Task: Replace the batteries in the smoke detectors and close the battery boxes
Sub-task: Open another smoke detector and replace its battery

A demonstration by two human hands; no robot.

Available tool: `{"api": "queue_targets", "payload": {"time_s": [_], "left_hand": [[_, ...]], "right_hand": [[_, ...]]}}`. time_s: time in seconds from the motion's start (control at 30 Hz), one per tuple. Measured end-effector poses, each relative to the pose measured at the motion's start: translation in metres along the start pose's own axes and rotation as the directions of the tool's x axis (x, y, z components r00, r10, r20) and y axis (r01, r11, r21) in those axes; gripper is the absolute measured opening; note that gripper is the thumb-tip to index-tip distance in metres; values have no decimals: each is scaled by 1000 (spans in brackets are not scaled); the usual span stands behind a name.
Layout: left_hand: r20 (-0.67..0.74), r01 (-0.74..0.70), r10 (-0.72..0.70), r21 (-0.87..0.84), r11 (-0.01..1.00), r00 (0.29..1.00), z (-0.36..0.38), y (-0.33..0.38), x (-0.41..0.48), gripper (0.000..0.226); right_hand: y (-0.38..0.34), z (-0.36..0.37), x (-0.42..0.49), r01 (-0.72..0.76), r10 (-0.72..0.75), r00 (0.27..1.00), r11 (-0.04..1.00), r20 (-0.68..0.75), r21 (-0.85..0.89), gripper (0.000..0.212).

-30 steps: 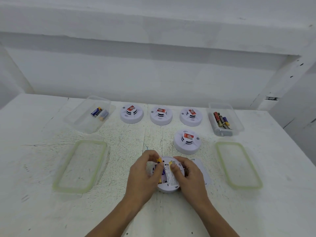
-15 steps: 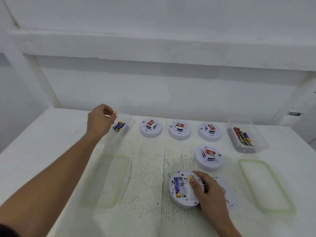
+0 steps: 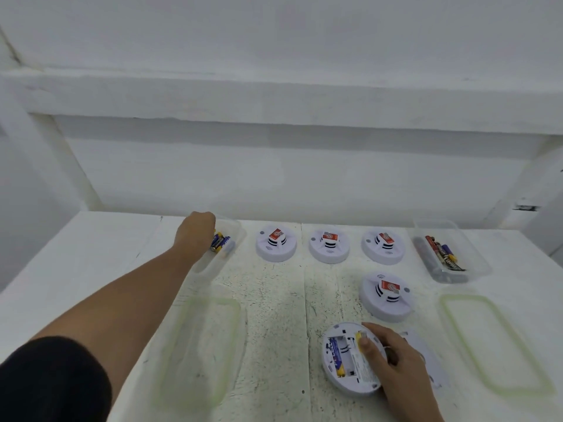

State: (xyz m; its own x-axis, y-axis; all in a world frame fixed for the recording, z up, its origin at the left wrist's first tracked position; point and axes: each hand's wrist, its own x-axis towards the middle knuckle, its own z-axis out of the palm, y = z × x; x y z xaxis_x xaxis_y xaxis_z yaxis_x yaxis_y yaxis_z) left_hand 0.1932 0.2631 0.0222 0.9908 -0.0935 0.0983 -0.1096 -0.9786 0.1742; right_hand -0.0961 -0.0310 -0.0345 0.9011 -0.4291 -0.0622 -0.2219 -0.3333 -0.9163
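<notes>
Under the right hand (image 3: 387, 357), fingers curled round its rim, detector (image 3: 350, 365) pinned belly-up for loading, 1 cell (image 3: 335, 356) seated. Just past the left hand (image 3: 196, 236), reached into box (image 3: 236, 234), batteries (image 3: 220, 242); left fingers hidden, grip impossible to tell.

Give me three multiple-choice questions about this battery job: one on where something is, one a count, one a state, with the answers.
1. Where is the left hand?
A. at the left battery box
B. on a lid
C. on an upright detector

2. How many face-up smoke detectors are on the table?
A. two
B. four
C. six

3. The flipped detector under the right hand has its battery bay:
A. open
B. covered
C. taped shut

Answers:
1 A, it reaches into the box beside the blue batteries.
2 B, three stand in the back row and one nearer.
3 A, the bare bay shows, with one battery in it.
</notes>
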Motion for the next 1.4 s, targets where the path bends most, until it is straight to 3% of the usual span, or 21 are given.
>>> {"api": "queue_targets", "payload": {"time_s": [0.27, 0.4, 0.57, 0.8, 0.97, 1.1, 1.2, 1.23, 1.3, 1.4], "left_hand": [[68, -33, 52, -249, 968, 996, 3, -5, -4, 26], [108, -62, 88, -224, 973, 990, 3, -6, -14, 25], [121, 0, 23, -187, 982, 992, 4, 2, -27, 19], [89, 30, -21, -106, 994, 996, 11, 16, -44, 42], [88, 71, -65, -56, 996, 994, 10, 22, -51, 42], [45, 109, -105, -111, 988, 993, 6, 22, -54, 36], [-20, 97, -102, -178, 979, 995, 2, 21, -57, 6], [-56, 88, -103, -224, 971, 993, 3, 20, -60, 9], [-163, 46, -95, -280, 959, 982, 3, 22, -69, 24], [-415, -145, 23, -264, 954, 909, 5, 40, -93, 19]], "right_hand": [[1, 0, 0, -6, 6, 1000, 999, 7, 39, 25], [2, 0, 0, 7, -7, 1000, 999, 5, 41, 19], [3, -2, 1, 15, -15, 1000, 999, 21, 30, 16], [5, -3, 3, 27, -27, 999, 1000, 37, 17, 17], [6, -5, 4, 35, -36, 998, 999, 52, 13, 17], [10, -5, 5, 38, -39, 997, 999, 66, 10, 20], [10, -5, 6, 48, -48, 997, 999, 67, 6, 19], [9, -5, 5, 49, -49, 997, 999, 65, 10, 18], [8, -5, 5, 54, -54, 997, 998, 59, 13, 18], [8, -5, 5, 67, -67, 996, 998, 66, 4, 19]]}}
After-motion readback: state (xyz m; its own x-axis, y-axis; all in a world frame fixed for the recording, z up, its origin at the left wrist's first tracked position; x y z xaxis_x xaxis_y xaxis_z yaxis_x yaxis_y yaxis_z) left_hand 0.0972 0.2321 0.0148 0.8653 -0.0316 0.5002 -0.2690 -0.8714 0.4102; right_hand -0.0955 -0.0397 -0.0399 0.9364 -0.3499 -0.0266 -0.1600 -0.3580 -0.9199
